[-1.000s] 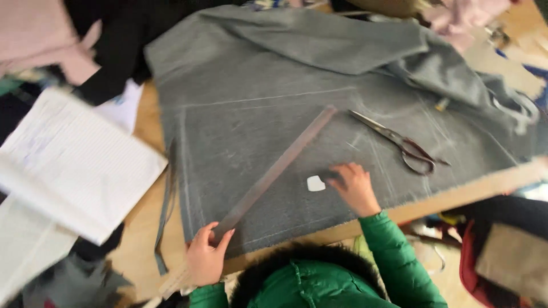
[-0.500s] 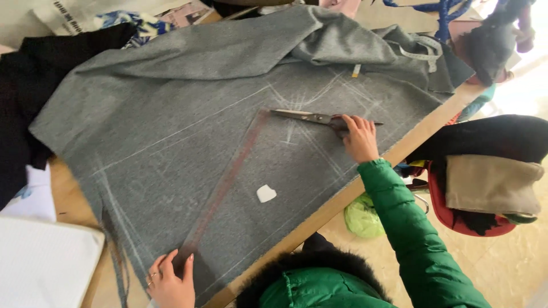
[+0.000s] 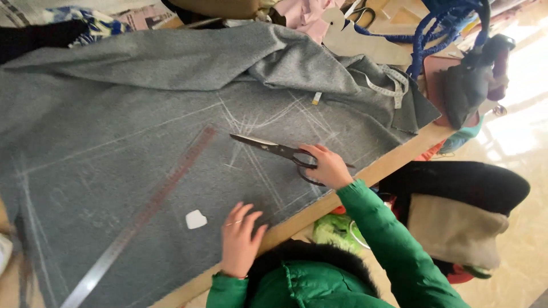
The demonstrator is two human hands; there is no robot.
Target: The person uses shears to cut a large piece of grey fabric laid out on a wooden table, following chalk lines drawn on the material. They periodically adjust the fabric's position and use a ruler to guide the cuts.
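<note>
A large grey cloth (image 3: 142, 142) marked with white chalk lines covers the wooden table (image 3: 394, 157). My right hand (image 3: 325, 166) grips the handles of long dark scissors (image 3: 268, 148), whose blades lie flat on the cloth pointing left. My left hand (image 3: 240, 236) rests open on the cloth near the table's front edge, right beside a small white piece of tailor's chalk (image 3: 196, 219). A long metal ruler (image 3: 142, 214) lies diagonally across the cloth to the left, touched by neither hand. Both sleeves are green.
The cloth is bunched in folds at the back (image 3: 285, 57), with a measuring tape (image 3: 391, 88) on it. Blue cord (image 3: 434, 34), a dark bag (image 3: 474, 85) and assorted fabric crowd the far right. Dark and tan garments (image 3: 456, 211) lie below the table edge.
My left hand has let go of the ruler's lower end and moved right, beside the chalk. My right hand has closed on the scissors' handles. The view has shifted left.
</note>
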